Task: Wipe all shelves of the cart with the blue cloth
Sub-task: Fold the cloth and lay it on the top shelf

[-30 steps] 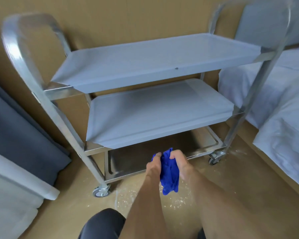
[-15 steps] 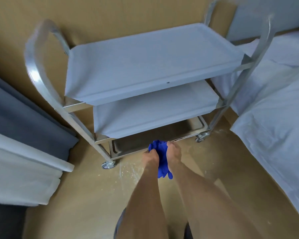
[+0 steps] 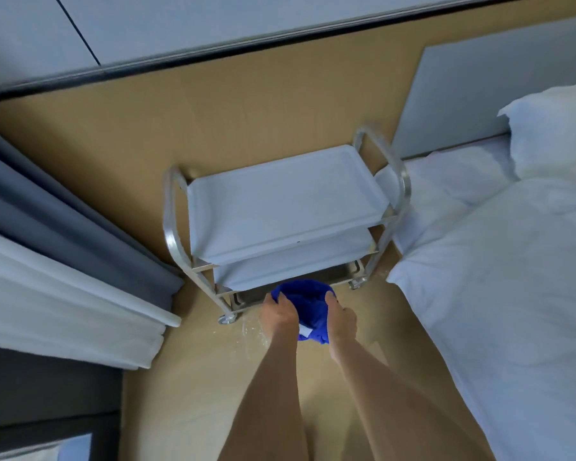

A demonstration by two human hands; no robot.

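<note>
A steel cart (image 3: 172, 234) on wheels stands against the wall, seen from above. Its white top shelf (image 3: 280, 201) is bare, the middle shelf (image 3: 290, 267) shows as a strip below it, and only a sliver of the dark metal bottom shelf (image 3: 333, 272) is visible. In front of the cart I hold the blue cloth (image 3: 308, 304) spread between both hands. My left hand (image 3: 278, 314) grips its left edge and my right hand (image 3: 341, 319) grips its right edge. A white label shows on the cloth.
A bed with white bedding (image 3: 499, 277) lies close on the right, a pillow (image 3: 552, 134) at its head. Grey and white curtains (image 3: 64, 261) hang on the left. White specks (image 3: 253, 331) dot the tan floor by the cart's front left wheel (image 3: 227, 318).
The view has risen from beside the cart to high above it. The cloth, bunched between my hands before, is now stretched open between them.
</note>
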